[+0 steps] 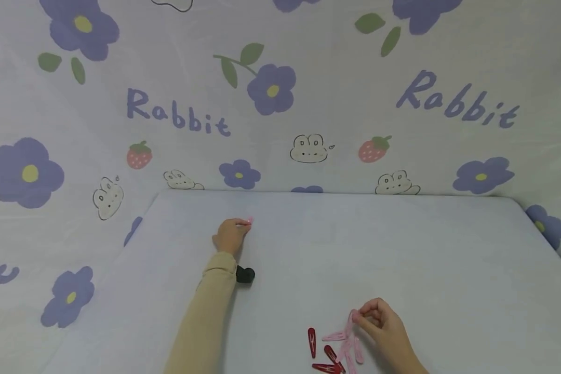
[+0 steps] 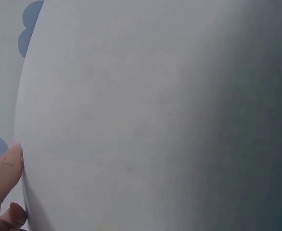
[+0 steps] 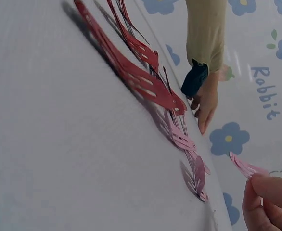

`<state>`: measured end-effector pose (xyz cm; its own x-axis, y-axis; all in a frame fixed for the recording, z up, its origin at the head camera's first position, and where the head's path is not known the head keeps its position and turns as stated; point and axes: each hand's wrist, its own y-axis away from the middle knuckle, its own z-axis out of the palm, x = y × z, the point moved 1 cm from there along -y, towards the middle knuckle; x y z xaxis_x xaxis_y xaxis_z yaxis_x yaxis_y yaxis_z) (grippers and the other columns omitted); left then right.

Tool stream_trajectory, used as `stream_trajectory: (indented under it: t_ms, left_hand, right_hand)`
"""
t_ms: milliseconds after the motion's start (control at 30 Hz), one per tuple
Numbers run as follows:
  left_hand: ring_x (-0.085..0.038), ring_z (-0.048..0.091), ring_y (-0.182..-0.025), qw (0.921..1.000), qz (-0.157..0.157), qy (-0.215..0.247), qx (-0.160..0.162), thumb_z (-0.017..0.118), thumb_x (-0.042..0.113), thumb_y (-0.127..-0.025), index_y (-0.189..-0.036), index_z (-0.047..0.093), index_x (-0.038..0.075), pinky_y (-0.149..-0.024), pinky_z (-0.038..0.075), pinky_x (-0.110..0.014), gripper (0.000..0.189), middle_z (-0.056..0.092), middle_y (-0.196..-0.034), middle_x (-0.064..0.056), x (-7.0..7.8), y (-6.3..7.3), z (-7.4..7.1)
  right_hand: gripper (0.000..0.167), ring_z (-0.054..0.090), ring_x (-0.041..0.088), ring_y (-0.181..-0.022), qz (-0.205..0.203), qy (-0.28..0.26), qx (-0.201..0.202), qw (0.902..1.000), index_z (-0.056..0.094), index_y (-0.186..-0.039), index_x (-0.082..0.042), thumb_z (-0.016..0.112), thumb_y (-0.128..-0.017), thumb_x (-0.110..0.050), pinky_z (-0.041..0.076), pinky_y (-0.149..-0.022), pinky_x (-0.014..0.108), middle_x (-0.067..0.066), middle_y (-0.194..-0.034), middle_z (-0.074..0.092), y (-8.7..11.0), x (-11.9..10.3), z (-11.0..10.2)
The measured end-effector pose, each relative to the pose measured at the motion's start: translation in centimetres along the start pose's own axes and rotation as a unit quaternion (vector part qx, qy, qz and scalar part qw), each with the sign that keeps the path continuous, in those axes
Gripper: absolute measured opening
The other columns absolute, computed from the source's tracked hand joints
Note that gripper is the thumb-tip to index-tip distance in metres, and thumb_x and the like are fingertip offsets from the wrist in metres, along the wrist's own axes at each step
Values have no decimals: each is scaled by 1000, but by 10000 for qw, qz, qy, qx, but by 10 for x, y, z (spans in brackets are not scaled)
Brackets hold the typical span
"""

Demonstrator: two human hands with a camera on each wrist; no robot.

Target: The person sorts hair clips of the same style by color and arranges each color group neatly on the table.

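Note:
My left hand (image 1: 230, 236) reaches over the far left of the table, pinching a small pink hair clip (image 1: 250, 219) at its fingertips. Only its thumb (image 2: 7, 168) and a fingertip show in the left wrist view, at the left edge. Near the front, my right hand (image 1: 387, 330) pinches one end of another pink hair clip (image 3: 244, 167) between thumb and fingers. Just below it on the table lie several pink hair clips (image 1: 334, 336). Beside them to the left are red hair clips (image 1: 311, 343), some overlapping, and they look large in the right wrist view.
The table (image 1: 402, 249) has a plain white top with a rounded edge. Behind it hangs a white cloth (image 1: 332, 114) printed with purple flowers, strawberries and rabbits. A black device (image 1: 245, 275) sits on the left wrist.

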<state>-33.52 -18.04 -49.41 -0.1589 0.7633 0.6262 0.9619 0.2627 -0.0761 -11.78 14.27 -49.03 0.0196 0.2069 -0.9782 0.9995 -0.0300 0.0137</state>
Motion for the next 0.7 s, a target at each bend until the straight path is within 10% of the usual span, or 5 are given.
stream_trajectory:
  t_ms: [333, 700]
  left_hand:
    - [-22, 53, -99, 9997, 148, -171, -35, 66, 34, -80, -91, 72, 22, -77, 32, -47, 18, 61, -106, -4, 2, -2, -4]
    - [-21, 51, -103, 9995, 75, -214, -227, 63, 32, -83, -95, 71, 20, -78, 32, -44, 19, 60, -110, -3, 2, 2, -4]
  right_hand:
    - [13, 31, 5, -51, -636, 597, -896, 9922, 58, -79, -3, 68, -79, -11, 28, -45, 23, -1, -66, 56, -27, -13, -7]
    - [5, 43, 9, -65, -1777, 1218, -1382, 9667, 68, -82, -8, 64, -82, -6, 33, -55, 23, -2, -82, 65, -62, -47, -4]
